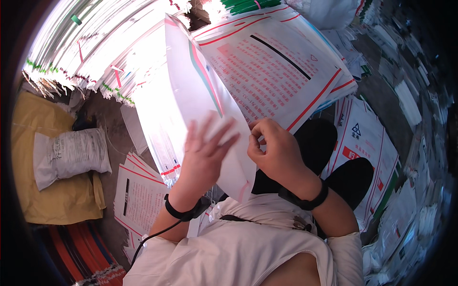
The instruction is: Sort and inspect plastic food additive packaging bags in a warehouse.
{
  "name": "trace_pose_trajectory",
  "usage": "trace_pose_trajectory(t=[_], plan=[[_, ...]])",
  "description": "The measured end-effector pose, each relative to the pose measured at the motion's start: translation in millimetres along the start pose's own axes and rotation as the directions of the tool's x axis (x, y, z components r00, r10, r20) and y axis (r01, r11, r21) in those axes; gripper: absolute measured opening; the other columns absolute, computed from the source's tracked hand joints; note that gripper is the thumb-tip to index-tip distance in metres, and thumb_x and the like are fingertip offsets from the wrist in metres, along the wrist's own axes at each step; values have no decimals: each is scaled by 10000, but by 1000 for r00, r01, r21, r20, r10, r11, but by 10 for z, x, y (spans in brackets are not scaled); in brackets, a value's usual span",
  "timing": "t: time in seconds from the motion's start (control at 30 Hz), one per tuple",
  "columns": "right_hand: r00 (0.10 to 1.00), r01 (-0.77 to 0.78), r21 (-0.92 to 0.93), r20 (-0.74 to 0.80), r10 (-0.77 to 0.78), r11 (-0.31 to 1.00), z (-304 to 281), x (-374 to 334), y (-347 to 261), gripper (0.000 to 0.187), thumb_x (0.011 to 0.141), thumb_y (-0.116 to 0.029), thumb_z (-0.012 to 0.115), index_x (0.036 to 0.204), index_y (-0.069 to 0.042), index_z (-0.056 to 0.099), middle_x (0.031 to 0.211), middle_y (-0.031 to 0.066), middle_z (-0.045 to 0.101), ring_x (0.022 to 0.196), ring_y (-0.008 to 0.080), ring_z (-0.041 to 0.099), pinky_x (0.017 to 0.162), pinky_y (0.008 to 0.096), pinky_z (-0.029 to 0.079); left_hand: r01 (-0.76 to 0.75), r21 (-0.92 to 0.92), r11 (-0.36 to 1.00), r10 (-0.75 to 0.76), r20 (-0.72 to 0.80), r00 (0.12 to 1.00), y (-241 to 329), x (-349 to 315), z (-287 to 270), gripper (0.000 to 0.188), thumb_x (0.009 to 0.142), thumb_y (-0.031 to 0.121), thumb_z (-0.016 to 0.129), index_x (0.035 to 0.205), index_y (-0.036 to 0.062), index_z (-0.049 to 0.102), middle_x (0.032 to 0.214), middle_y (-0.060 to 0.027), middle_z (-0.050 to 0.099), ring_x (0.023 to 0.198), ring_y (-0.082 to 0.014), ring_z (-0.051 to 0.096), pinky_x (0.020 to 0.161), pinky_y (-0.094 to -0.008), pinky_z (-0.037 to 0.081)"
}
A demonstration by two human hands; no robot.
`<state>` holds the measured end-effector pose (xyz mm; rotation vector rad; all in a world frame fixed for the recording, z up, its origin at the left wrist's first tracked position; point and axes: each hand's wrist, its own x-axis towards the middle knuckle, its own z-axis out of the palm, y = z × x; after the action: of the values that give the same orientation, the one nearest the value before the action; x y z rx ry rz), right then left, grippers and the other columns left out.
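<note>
A white woven sack [210,90] with red and green stripes stands half raised and bent in front of me. My left hand [207,150] lies against its face, fingers spread and a little blurred by motion. Pinched together, the fingers of my right hand [274,148] are at the sack's right edge and seem to grip it. Behind it lies a stack of flat printed sacks [281,62] with red lettering, red lines and a black bar. Both wrists wear black bands, with a cable running from the left one.
Bundled sacks [105,43] are piled high at the far left. A yellow-brown sack [57,200] bears a stuffed white bag [71,155]. Printed sacks [143,190] lie on the floor at left, others [362,148] at right by my knees. Orange-and-black striped material [81,248] sits lower left.
</note>
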<state>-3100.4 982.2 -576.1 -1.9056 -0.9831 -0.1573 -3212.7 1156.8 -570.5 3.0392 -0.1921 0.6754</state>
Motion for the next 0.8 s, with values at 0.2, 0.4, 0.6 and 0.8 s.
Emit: trace_pose_trajectory(t=[0.2, 0.4, 0.6, 0.8], plan=[[998, -38, -17, 48, 39, 999, -49, 3, 6, 165, 815, -47, 676, 911, -41, 542, 889, 134, 638, 768, 376, 649, 655, 443, 531, 104, -93, 990, -76, 265, 961, -50, -64, 180, 496, 763, 15, 626, 1243, 139, 645, 1255, -37, 653, 985, -234, 615, 869, -416, 456], [997, -19, 2, 77, 19, 1000, -80, 16, -24, 172, 814, -41, 670, 947, -30, 561, 969, 152, 675, 818, 369, 670, 696, 431, 552, 367, -159, 916, -260, 461, 848, -145, -145, 389, 357, 889, 63, 615, 1236, 131, 659, 1146, -93, 664, 938, -242, 630, 875, -470, 461], [943, 257, 29, 213, -257, 966, 252, -191, -196, 170, 820, -54, 679, 951, -40, 572, 1140, 158, 673, 906, 341, 671, 783, 418, 551, 168, -819, -549, -332, 398, 855, -152, -187, 551, 792, 981, 595, 529, 1519, 37, 366, 1465, -185, 490, 1351, -317, 493, 1096, -446, 424], [819, 266, 184, 474, -322, 946, 362, -338, -83, 257, 823, -78, 681, 1069, -28, 623, 1349, 183, 591, 1153, 336, 620, 942, 445, 505, 204, -844, -497, -403, 432, 807, -259, -335, 464, 661, 986, 345, 611, 1482, -26, 378, 1440, -179, 512, 1324, -311, 514, 1096, -447, 434]])
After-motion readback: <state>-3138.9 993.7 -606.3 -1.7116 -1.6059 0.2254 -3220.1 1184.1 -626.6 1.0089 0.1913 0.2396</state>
